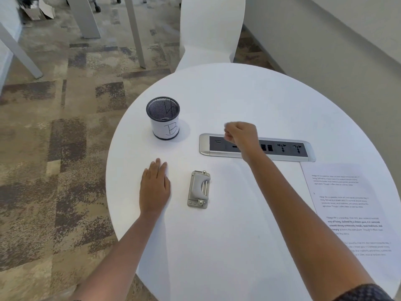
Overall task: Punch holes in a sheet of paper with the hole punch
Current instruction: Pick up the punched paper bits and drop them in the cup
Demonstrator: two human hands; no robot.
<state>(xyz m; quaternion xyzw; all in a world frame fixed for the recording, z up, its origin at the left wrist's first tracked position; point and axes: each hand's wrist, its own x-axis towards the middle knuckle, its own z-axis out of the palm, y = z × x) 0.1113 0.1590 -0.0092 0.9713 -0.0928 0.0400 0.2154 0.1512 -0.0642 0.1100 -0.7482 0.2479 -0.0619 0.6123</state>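
The grey metal hole punch (199, 189) lies flat on the round white table (217, 94), near its middle. My left hand (154, 187) rests palm down with fingers together, just left of the punch, beside a faint straight edge that looks like a blank white sheet (217, 246). My right hand (239, 135) hovers as a closed fist above the built-in socket strip, beyond the punch; nothing shows in it. A printed sheet of paper (351, 213) lies at the table's right edge, partly under my right forearm.
A black mesh pen cup (163, 118) marked "B" stands at the back left. A silver socket strip (288, 149) is set into the tabletop. A white chair (208, 33) stands behind the table, with carpet and table legs to the left.
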